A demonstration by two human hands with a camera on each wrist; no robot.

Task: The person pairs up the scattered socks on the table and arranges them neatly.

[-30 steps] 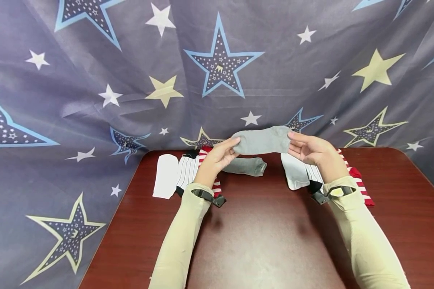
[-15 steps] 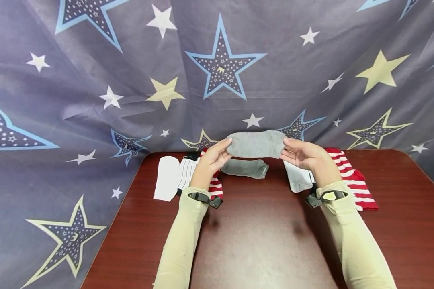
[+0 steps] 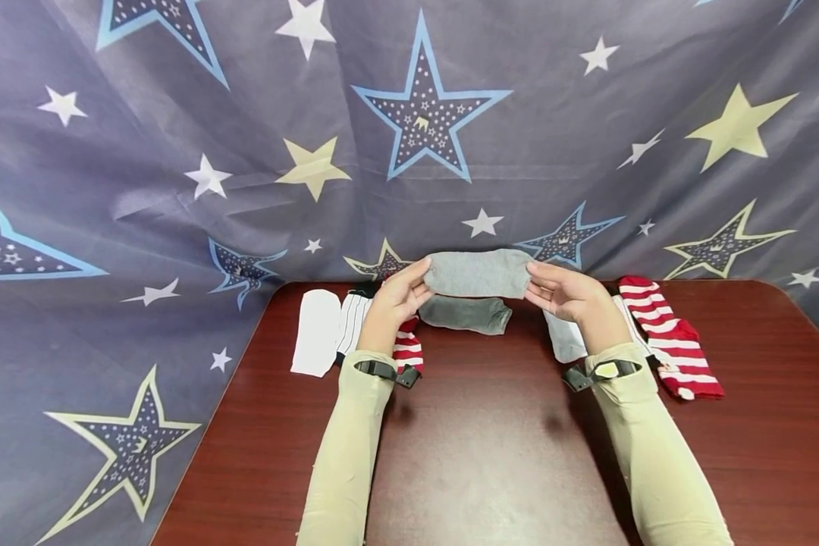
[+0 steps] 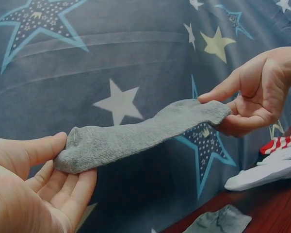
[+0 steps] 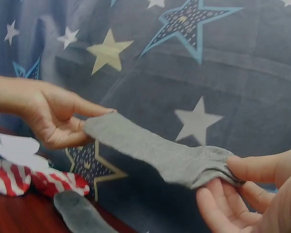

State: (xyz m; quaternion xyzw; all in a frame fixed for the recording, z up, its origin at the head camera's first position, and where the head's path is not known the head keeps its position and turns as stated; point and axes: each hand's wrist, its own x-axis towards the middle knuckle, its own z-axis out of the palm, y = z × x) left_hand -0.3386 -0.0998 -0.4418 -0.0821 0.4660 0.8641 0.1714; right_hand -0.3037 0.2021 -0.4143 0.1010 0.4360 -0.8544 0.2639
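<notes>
A light grey sock [image 3: 479,274] is stretched level in the air above the far side of the table. My left hand [image 3: 397,297] pinches its left end between thumb and fingers. At the other end, my right hand [image 3: 572,292] pinches the sock's cuff, as the right wrist view shows closely. Below it a darker grey sock [image 3: 465,315] lies flat on the table, apart from the held one. Both wrist views show the held sock [image 4: 126,141] spanning the gap between the two hands.
On the left lie a white sock [image 3: 315,332], a black-and-white striped sock [image 3: 352,322] and a red-and-white striped sock [image 3: 407,349], partly hidden. To the right are a white-grey sock [image 3: 565,337] and another red-and-white sock [image 3: 676,341]. A starry curtain [image 3: 246,114] hangs behind the table [image 3: 478,455].
Both hands have shifted slightly left with the light grey sock between them, and it has come down a little. The right-hand red-and-white sock is now more exposed.
</notes>
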